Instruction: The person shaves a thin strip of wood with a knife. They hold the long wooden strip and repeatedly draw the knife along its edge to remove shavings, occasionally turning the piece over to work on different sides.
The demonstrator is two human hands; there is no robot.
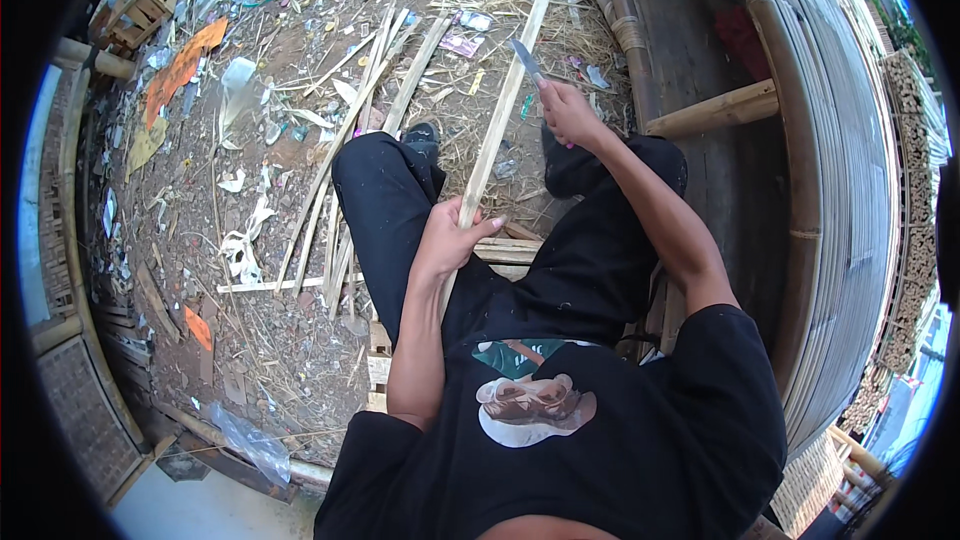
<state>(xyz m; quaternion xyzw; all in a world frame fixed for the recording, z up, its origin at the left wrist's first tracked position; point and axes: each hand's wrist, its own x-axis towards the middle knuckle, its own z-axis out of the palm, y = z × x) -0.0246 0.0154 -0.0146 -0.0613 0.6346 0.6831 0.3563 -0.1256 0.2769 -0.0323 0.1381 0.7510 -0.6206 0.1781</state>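
Note:
A long pale bamboo strip [497,120] runs from my lap out between my knees toward the littered ground. My left hand [450,237] is closed round its near part, the thumb stretched out to the right. In my right hand [570,115] is a knife [524,58], gripped by its handle, most of which the fingers hide. Its blade points forward and to the left, over or against the strip's far part; whether it touches cannot be told. More bamboo strips [350,140] lie on the ground left of my left leg.
Bamboo poles and slats [840,190] form a structure close on my right. A wooden crate [140,10] stands far left. Orange sheets [185,70], a clear plastic bag [250,445], white scraps [243,245] and straw litter the ground. Beneath me is a slatted wooden seat [378,370].

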